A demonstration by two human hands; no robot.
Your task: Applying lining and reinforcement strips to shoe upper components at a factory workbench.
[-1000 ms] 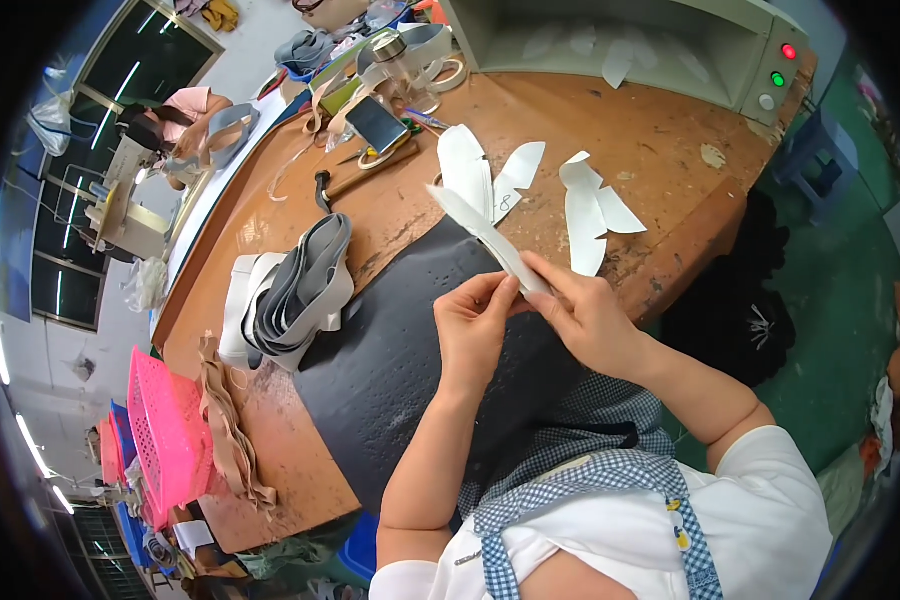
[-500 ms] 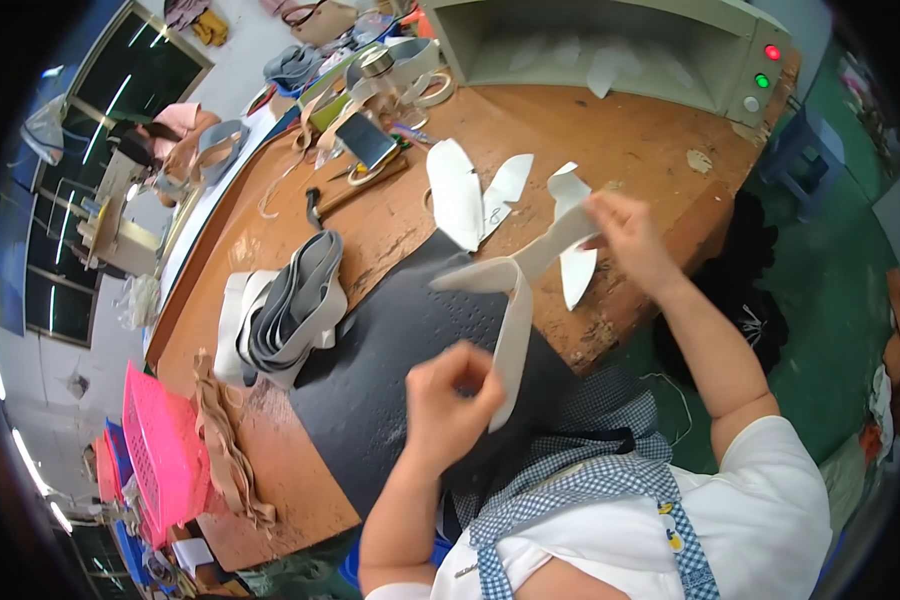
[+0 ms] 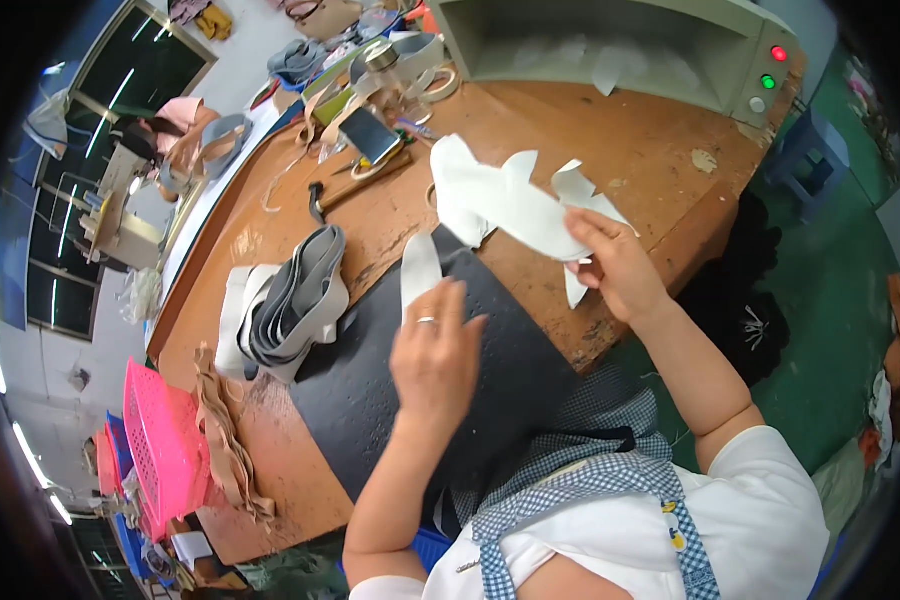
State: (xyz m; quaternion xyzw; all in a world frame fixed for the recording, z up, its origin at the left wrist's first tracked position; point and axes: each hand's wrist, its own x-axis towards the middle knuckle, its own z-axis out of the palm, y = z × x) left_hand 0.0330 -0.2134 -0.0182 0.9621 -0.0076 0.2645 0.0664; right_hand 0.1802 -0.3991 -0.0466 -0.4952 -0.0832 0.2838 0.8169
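The white piece (image 3: 525, 208) and pale strip (image 3: 420, 270) have come apart, so we have one at each hand. Our right hand (image 3: 625, 268) pinches the piece over the surface (image 3: 660, 130); our left hand (image 3: 435, 360) covers the strip's near end over the dark mat (image 3: 515, 340), its grip hidden.

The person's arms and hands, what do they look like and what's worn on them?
Both forearms are bare below short white sleeves. The left hand wears a thin, pale ring; the right hand shows none. No gloves or wristbands show.
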